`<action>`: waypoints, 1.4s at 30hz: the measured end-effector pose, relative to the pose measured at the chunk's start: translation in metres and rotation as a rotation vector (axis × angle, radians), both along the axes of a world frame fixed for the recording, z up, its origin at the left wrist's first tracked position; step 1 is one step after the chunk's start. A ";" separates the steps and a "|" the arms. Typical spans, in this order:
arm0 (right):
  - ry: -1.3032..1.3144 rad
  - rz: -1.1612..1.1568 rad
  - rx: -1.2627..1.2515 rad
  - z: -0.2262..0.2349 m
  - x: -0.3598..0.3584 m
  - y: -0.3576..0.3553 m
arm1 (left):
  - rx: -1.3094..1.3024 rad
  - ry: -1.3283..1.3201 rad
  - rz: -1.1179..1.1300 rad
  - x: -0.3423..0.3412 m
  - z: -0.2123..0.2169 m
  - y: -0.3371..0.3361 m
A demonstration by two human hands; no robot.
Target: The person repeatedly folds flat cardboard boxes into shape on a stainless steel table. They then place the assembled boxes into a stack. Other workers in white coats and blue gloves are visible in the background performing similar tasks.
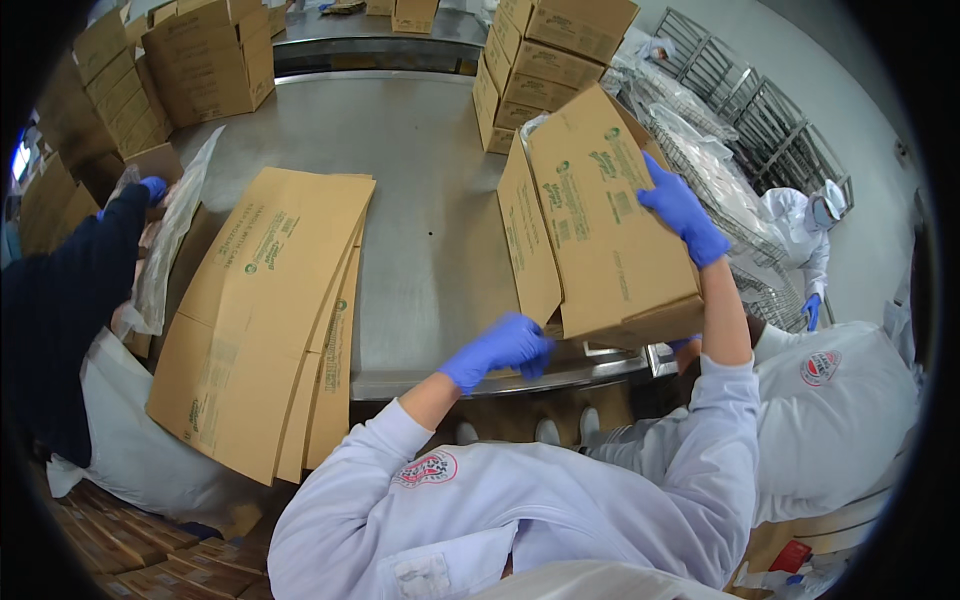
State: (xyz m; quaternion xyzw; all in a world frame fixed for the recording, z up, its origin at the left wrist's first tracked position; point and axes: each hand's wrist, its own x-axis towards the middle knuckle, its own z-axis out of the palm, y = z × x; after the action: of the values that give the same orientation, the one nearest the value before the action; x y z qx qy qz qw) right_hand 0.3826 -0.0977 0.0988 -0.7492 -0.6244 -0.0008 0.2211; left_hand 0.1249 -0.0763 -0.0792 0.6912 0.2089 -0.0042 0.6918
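Observation:
A brown cardboard box, printed in green, is tilted over the steel table's front right part, with a side flap hanging out on its left. My right hand, in a blue glove, grips the box at its upper right edge, thumb on the printed face. Just below the flap's lower corner is my left hand, also blue-gloved. Its fingers curl downward and are smeared by motion, so I cannot tell whether they touch the cardboard. To the left, several flattened cardboard boxes lie fanned out, overhanging the table's front edge.
Folded boxes are stacked at the table's far right, with more boxes at far left. A co-worker's dark sleeve reaches in beside plastic film. Another person stands close on my right, near wire racks.

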 end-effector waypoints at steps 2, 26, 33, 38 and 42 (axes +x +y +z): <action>0.005 0.012 -0.040 -0.014 -0.012 0.031 | 0.203 -0.094 0.114 0.002 0.018 0.004; -0.576 -0.114 0.306 -0.057 -0.110 -0.022 | 1.436 -0.205 0.366 0.113 -0.025 0.025; -0.305 -0.226 0.104 -0.082 -0.105 -0.010 | 1.282 -0.149 0.238 0.101 0.011 0.021; -0.421 -0.226 0.093 -0.085 -0.104 -0.005 | 0.913 -0.294 0.409 0.063 0.006 0.017; -0.548 -0.223 0.131 -0.089 -0.101 -0.005 | 1.072 0.285 0.631 -0.003 0.009 0.030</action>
State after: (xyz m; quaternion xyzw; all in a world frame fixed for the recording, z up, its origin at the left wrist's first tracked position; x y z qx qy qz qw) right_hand 0.2820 -0.1027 0.0103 -0.7692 -0.5731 -0.2676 0.0909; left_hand 0.1219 -0.0461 -0.0706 0.8392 0.4656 0.2131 0.1831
